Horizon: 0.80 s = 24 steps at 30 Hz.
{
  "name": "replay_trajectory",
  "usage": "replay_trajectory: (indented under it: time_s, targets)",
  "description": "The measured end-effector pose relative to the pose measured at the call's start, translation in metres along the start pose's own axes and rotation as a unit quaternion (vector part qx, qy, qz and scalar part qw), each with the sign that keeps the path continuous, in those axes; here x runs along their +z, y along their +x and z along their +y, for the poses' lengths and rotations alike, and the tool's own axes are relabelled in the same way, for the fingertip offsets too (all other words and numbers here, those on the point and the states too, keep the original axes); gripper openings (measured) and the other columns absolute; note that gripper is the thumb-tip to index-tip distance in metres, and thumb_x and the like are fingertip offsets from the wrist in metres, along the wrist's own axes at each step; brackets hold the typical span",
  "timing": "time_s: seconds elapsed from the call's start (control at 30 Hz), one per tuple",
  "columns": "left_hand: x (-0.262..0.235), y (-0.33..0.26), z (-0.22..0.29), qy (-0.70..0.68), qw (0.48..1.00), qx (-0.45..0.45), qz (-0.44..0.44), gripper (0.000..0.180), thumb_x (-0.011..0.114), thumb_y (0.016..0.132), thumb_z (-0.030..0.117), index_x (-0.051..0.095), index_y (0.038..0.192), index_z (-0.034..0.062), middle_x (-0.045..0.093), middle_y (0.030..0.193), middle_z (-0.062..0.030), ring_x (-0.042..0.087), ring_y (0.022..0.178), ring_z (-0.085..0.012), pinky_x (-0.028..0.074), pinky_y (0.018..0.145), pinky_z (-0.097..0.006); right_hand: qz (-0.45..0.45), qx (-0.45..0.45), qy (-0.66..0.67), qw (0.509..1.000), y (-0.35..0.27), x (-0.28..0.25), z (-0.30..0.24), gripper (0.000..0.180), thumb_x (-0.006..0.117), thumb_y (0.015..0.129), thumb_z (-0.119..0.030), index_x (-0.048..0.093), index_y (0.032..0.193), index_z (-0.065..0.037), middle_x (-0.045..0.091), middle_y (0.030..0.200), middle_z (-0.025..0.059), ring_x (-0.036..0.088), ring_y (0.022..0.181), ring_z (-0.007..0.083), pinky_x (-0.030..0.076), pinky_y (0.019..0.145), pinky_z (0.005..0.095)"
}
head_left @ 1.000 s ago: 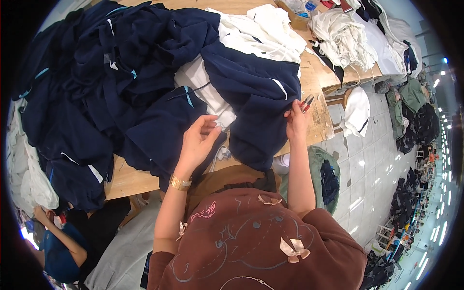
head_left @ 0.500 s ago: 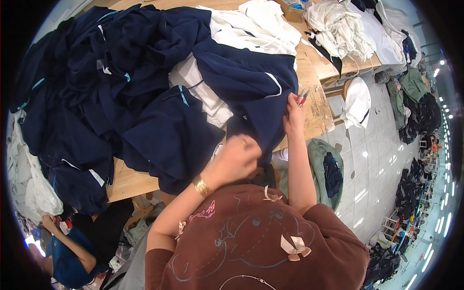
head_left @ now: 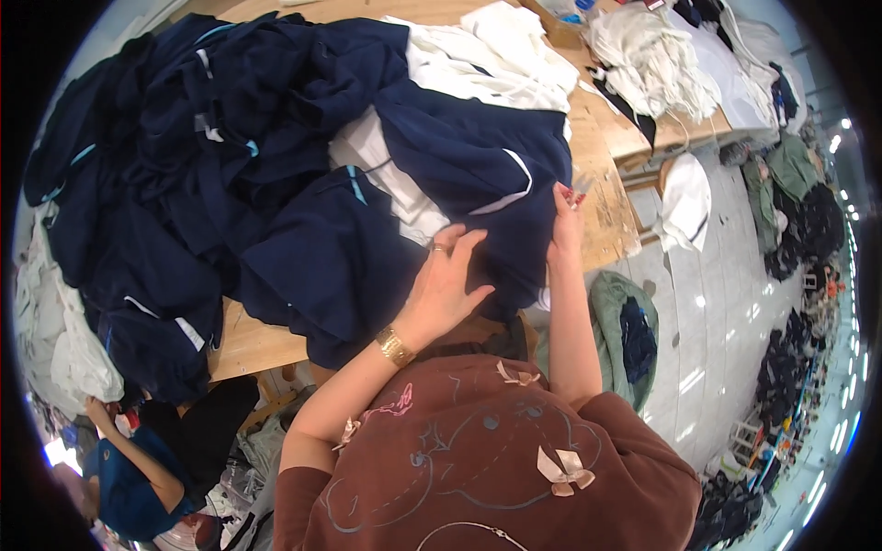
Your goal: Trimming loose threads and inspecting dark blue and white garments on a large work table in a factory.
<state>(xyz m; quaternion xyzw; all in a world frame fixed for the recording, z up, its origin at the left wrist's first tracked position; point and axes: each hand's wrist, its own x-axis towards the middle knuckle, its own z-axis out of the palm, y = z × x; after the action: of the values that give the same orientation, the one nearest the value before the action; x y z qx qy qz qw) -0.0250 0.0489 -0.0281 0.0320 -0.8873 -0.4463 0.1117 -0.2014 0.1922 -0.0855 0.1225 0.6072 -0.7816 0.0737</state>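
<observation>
A navy garment (head_left: 478, 138) with a white curved trim strip lies spread over the table's near edge in front of me. My left hand (head_left: 443, 286) is over its lower part, fingers apart and thumb out, with nothing seen in it. My right hand (head_left: 566, 225) is at the garment's right edge, closed round small red-handled thread snips (head_left: 575, 198). Their blades are blurred, and I cannot tell whether the hand also grips the cloth. A white cloth piece (head_left: 390, 179) shows beside the garment, near a light blue tab.
Navy garments (head_left: 184, 174) are heaped across the left of the wooden table (head_left: 602, 207). White garments (head_left: 496, 55) lie behind, and a white bundle (head_left: 648, 69) sits farther right. A green sack (head_left: 611, 312) stands below the right edge. Another person (head_left: 138, 482) works at lower left.
My left hand has opened from a loosely closed shape and spread its fingers over the navy cloth. My right hand has turned slightly, still with the snips. The view has shifted a little.
</observation>
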Motion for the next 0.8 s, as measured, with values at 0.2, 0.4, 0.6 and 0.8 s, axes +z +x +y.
replay_trajectory:
  time_s: [0.2, 0.4, 0.6, 0.8]
  targets:
    - [0.004, 0.021, -0.009, -0.034, 0.994, -0.068, 0.083, 0.086, 0.073, 0.061, 0.001, 0.029, 0.134, 0.0102, 0.032, 0.131, -0.0243, 0.044, 0.113, -0.0427, 0.043, 0.091, -0.042, -0.121, -0.088, -0.015, 0.989, -0.059, 0.038, -0.073, 0.022, 0.062, 0.086, -0.011, 0.058, 0.106, -0.002, 0.053, 0.088, -0.0036, 0.047, 0.082, 0.0034, 0.037, 0.077, 0.0187]
    - [-0.016, 0.046, -0.017, -0.312, 0.935, -0.151, 0.074, 0.014, 0.064, 0.085, 0.012, 0.061, 0.091, 0.0009, 0.060, 0.072, 0.0022, 0.059, 0.059, -0.0061, 0.044, 0.050, -0.018, -0.138, -0.119, 0.065, 0.981, 0.001, 0.030, -0.101, 0.028, 0.053, 0.093, -0.020, 0.056, 0.110, 0.002, 0.064, 0.084, 0.0109, 0.064, 0.078, 0.0145, 0.047, 0.079, 0.0334]
    - [-0.045, 0.051, -0.030, -0.492, 0.833, -0.235, 0.094, 0.039, 0.052, 0.091, 0.040, 0.061, 0.076, 0.0059, 0.063, 0.066, -0.0038, 0.059, 0.054, -0.0093, 0.045, 0.046, -0.020, -0.221, -0.197, -0.134, 0.946, -0.054, 0.039, -0.081, 0.026, 0.066, 0.083, -0.012, 0.062, 0.105, 0.001, 0.063, 0.072, 0.0013, 0.055, 0.063, 0.0049, 0.040, 0.063, 0.0189]
    - [-0.068, 0.044, -0.018, -0.594, 0.762, -0.244, 0.086, 0.033, 0.049, 0.094, 0.035, 0.061, 0.088, 0.0046, 0.066, 0.082, -0.0028, 0.065, 0.072, -0.0106, 0.052, 0.065, -0.023, -0.363, -0.274, -0.290, 0.842, -0.079, 0.066, -0.053, 0.030, 0.071, 0.077, -0.007, 0.062, 0.105, 0.000, 0.043, 0.060, -0.0074, 0.048, 0.060, 0.0012, 0.038, 0.055, 0.0164]
